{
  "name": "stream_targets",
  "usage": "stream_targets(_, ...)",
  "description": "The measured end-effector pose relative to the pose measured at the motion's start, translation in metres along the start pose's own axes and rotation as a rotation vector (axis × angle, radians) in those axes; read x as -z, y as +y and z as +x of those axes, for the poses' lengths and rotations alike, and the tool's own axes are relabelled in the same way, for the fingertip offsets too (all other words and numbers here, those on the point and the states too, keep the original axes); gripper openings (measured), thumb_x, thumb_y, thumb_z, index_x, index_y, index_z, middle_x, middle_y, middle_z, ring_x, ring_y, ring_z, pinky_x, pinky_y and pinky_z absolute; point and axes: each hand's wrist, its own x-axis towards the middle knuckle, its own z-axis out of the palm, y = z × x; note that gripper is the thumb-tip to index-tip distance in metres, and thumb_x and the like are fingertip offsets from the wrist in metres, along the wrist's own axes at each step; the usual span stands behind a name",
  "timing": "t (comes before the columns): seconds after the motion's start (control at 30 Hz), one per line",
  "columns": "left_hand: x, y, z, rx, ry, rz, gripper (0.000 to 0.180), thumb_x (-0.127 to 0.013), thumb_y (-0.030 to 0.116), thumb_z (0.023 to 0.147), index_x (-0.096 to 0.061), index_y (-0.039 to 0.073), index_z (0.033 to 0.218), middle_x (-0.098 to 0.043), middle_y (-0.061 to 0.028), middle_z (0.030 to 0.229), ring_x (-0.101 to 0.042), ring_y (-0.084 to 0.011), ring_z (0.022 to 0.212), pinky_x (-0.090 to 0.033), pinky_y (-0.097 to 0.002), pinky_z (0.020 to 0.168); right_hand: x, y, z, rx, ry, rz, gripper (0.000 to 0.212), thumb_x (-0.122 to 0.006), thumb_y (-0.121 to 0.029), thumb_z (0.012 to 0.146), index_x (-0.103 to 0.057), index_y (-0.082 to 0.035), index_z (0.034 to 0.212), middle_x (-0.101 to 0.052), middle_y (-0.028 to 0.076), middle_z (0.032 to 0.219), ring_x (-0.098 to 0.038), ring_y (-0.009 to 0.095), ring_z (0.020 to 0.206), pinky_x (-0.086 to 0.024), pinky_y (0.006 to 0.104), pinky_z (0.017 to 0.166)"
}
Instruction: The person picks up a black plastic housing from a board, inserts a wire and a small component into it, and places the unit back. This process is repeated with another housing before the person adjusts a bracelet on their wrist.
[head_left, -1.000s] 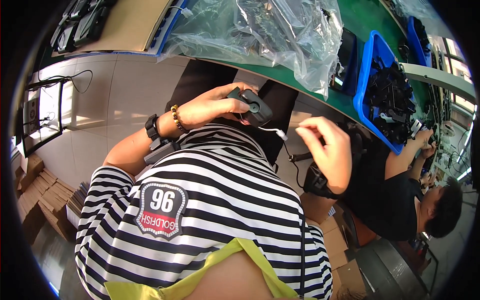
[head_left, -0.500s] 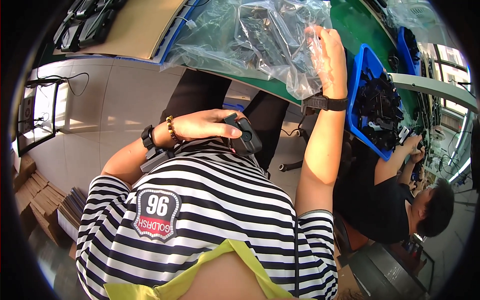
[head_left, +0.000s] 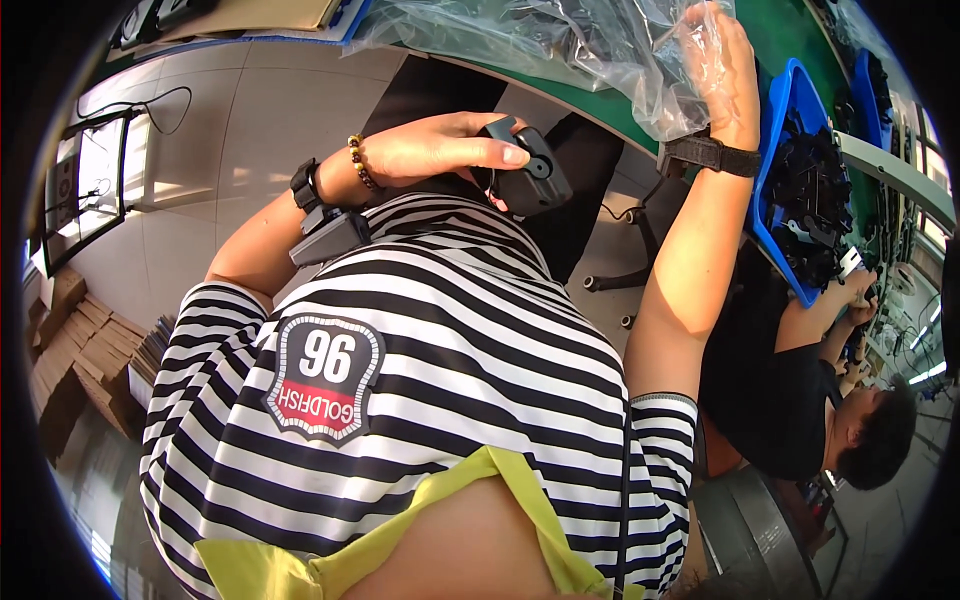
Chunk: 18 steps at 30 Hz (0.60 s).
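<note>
Black plastic housing (head_left: 528, 172), a small moulded part, sits in the left hand (head_left: 430, 150), held close against the striped shirt just below the edge of the green workbench (head_left: 800, 30); the thumb and fingers are curled round it in a firm grip. The right hand (head_left: 722, 70) is raised to the clear plastic bag (head_left: 560, 40) of dark parts lying on the bench, its fingers closed on the bag's film. To do this well, I judge the right hand should pinch only the film near the opening and lift it gently, so the loose parts inside do not spill toward the blue bin (head_left: 775, 180) beside it, while the left hand holds the housing level and steady.
</note>
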Motion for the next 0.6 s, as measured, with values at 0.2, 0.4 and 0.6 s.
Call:
stream_targets(0.2,0.009,-0.003,0.003,0.005,-0.131,0.002,0.058,-0.064,0.042,0.094,-0.053,-0.004,0.126,-0.064,-0.0105,0.110,-0.064,-0.0159,0.096,-0.052,-0.0302,0.088,-0.043,-0.068,-0.023,-0.249,0.075,-0.535,0.028,-0.055,-0.040,0.103,-0.057,-0.012,0.106,-0.060,-0.005,0.095,-0.054,0.002,0.078,-0.041,0.0167,0.063)
stream_targets(0.4,0.011,-0.002,0.016,-0.052,-0.195,0.245,0.055,-0.063,0.042,0.093,-0.055,-0.004,0.123,-0.065,-0.0097,0.103,-0.065,-0.0159,0.090,-0.052,-0.0303,0.087,-0.004,-0.054,-0.032,0.448,0.195,-1.094,0.022,-0.069,-0.017,0.095,-0.073,0.001,0.106,-0.069,0.010,0.106,-0.071,0.019,0.087,-0.056,0.0295,0.077)
stream_targets(0.6,0.007,0.004,0.018,-0.075,-0.177,0.315,0.050,-0.063,0.036,0.092,-0.055,-0.003,0.122,-0.066,-0.0089,0.101,-0.065,-0.0150,0.090,-0.052,-0.0291,0.084,-0.021,-0.089,-0.122,0.434,0.145,-0.719,0.023,-0.061,0.005,0.094,-0.070,0.004,0.115,-0.063,0.010,0.112,-0.065,0.013,0.082,-0.053,0.0234,0.071)
